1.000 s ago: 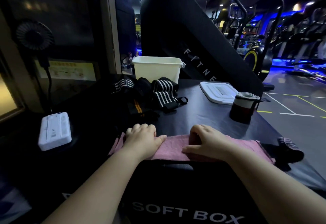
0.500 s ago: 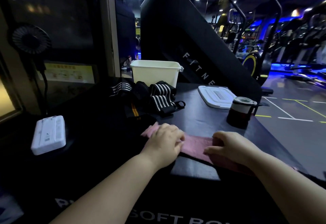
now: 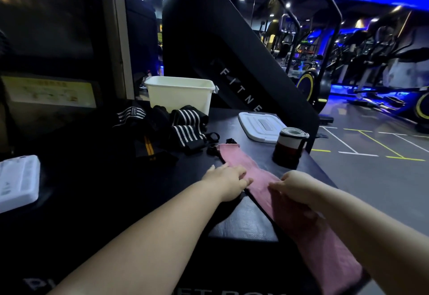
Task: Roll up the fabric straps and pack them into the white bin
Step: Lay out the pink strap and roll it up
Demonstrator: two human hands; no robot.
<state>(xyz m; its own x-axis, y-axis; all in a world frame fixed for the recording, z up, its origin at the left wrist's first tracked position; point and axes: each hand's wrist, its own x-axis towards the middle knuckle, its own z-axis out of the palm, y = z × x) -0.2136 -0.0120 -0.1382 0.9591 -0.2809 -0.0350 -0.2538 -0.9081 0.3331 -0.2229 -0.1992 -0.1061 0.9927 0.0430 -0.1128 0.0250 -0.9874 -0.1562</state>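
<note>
Left hand [image 3: 226, 178] flat, fingers straight, on the pink strap [image 3: 241, 167] — it's swung off the box [image 3: 243, 225] near edge onto a diagonal toward the near-right corner. Right hand [image 3: 297, 188] – I can't tell its grip, blurry. Lined up for rolling, I reckon; white bin [image 3: 178, 96] sits at the far edge.

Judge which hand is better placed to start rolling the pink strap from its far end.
Left, probably. The left hand touches the pink strap nearer its far end; the right hand sits farther back along it, better suited to steadying it.
</note>
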